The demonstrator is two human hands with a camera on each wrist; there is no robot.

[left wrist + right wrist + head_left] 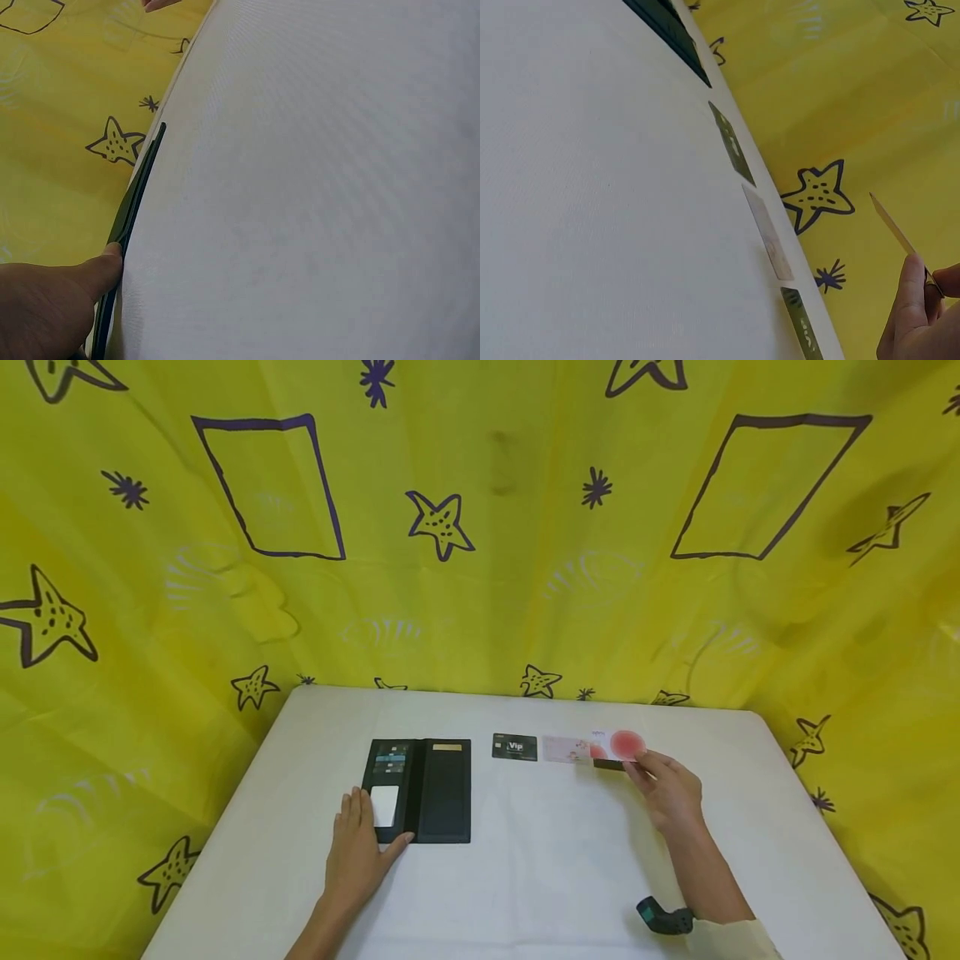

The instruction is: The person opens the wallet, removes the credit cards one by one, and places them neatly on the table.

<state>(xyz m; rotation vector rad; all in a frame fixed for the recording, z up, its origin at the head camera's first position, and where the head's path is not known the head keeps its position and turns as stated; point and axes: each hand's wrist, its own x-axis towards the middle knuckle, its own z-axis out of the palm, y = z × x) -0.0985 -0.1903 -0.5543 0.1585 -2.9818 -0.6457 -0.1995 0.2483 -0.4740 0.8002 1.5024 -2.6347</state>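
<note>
A black card wallet [446, 793] lies spread open on the table, with several cards in its left-side slots and a white card [385, 806] below them. My left hand [352, 852] rests at its lower left corner, fingers along the left edge and thumb [109, 266] on the near edge. To the right, my right hand [671, 793] pinches a white card with a red circle [627, 744] by its right end. It is raised off the table, over a dark card [802, 326] that it partly covers in the head view. A black Vip card [514, 747] and a pale pink card [564, 749] lie in a row beside it.
The white table [525, 877] ends at a yellow curtain [495, 610] printed with stars. A black device [663, 917] sits at my right wrist, by a pale sleeve [731, 939].
</note>
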